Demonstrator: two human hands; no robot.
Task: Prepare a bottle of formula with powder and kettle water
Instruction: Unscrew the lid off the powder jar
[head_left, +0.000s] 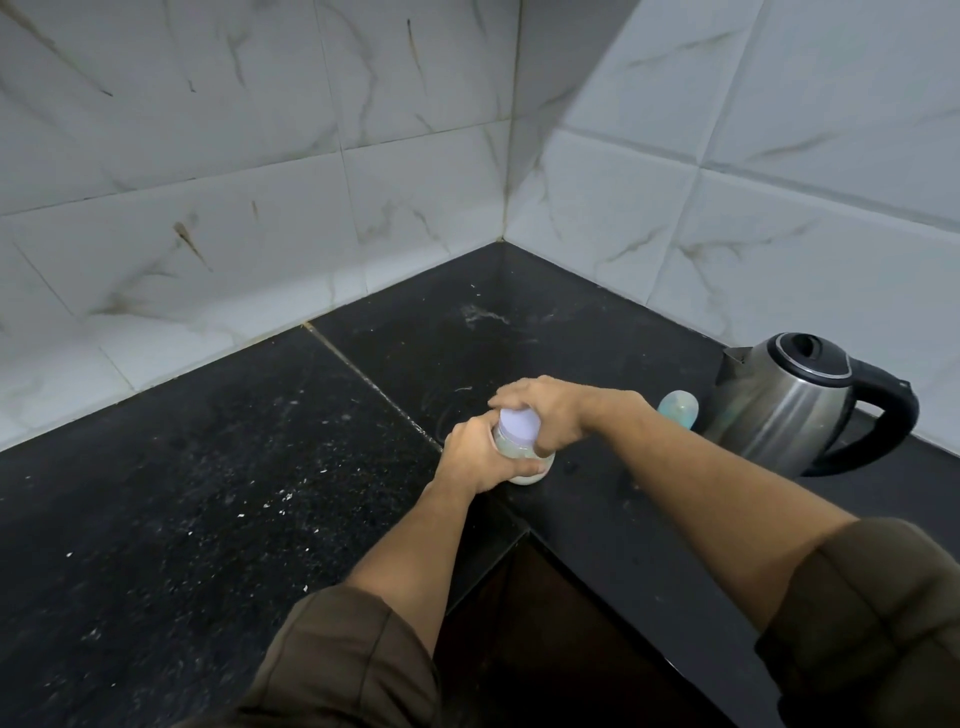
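A small clear jar (524, 467) holding pale powder stands on the black counter (208, 493). Its lid (518, 423) is pale lilac. My left hand (475, 457) wraps the jar's body from the left. My right hand (545, 410) grips the lid from above and the right. A baby bottle (678, 408) with a light blue tint stands just behind my right wrist, partly hidden by it. To its right sits a steel kettle (789, 410) with a black lid and black handle, spout pointing left.
White marble-look tiled walls (311, 182) meet in a corner behind the counter. The counter is L-shaped, with an inner edge and a dark gap (545, 623) below my arms. Pale specks and smears lie on the counter surface.
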